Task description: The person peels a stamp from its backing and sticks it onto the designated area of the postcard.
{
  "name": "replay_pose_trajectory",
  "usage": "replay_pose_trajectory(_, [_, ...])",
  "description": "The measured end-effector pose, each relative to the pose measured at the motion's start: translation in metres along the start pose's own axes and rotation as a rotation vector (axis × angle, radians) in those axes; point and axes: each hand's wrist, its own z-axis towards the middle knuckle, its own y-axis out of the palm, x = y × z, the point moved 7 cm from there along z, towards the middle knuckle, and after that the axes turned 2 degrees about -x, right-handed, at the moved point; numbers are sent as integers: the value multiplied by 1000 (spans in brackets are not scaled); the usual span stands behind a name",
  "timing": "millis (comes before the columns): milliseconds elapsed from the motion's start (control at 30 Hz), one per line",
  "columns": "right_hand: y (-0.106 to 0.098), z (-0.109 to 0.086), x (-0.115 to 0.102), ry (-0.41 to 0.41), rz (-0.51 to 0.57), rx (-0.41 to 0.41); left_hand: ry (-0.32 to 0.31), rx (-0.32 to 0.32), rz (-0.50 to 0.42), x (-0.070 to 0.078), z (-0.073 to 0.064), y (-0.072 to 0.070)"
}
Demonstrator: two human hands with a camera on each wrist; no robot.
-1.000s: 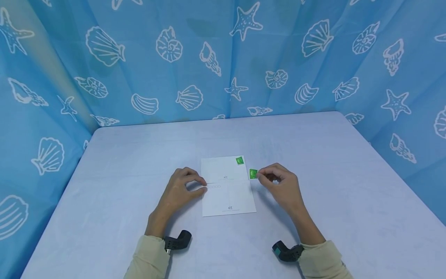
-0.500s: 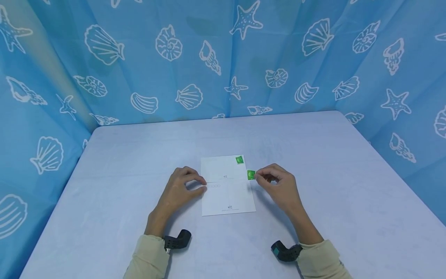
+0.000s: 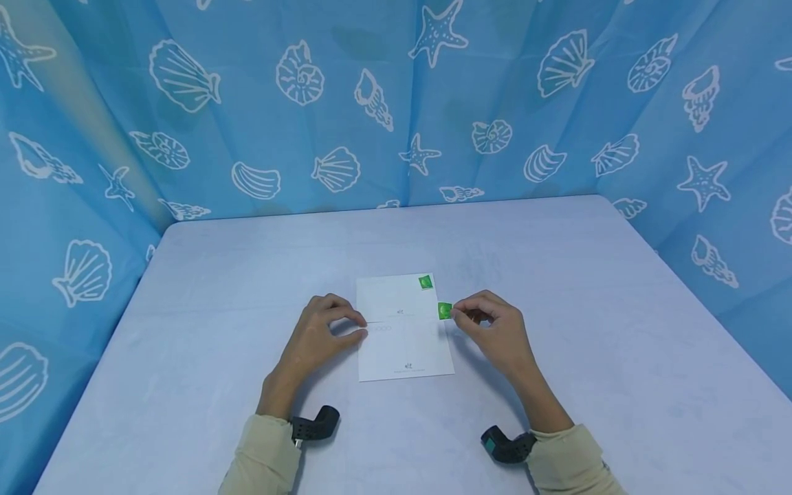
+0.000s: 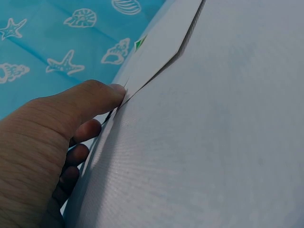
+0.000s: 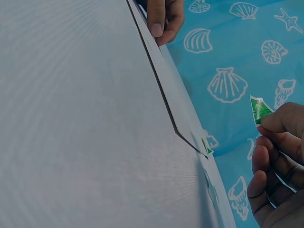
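Note:
Two white envelopes (image 3: 405, 350) lie overlapped on the table, one above the other in the head view. The farther envelope (image 3: 386, 295) bears a green stamp (image 3: 425, 282) in its upper right corner. My left hand (image 3: 322, 330) rests its thumb and index fingertips on the envelopes' left edge, near where they overlap; its thumb (image 4: 102, 97) lies at the paper's edge in the left wrist view. My right hand (image 3: 495, 326) pinches a second green stamp (image 3: 444, 311) between thumb and index finger, just over the envelopes' right edge. The right wrist view shows this stamp slightly bent.
A white cloth covers the table (image 3: 247, 261). Behind it and along both sides hangs a blue curtain (image 3: 371, 103) with white shells and starfish. Each wrist wears a black camera mount; the left mount (image 3: 317, 426) sits near the cuff.
My right hand has shifted slightly left with the stamp, which has come closer to the envelopes' right edge. My left hand has stayed at the left edge.

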Motion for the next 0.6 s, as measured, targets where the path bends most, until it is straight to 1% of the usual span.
replay_pose_trajectory(100, [0,0,0,5,-7,-1,-3,0,1,0,0,0])
replay_pose_trajectory(333, [1,0,3,4,-19,-7,12,2,0,0,0,0])
replay_pose_trajectory(600, [5,0,5,2,-31,-29,14,3,2,1,0,-1])
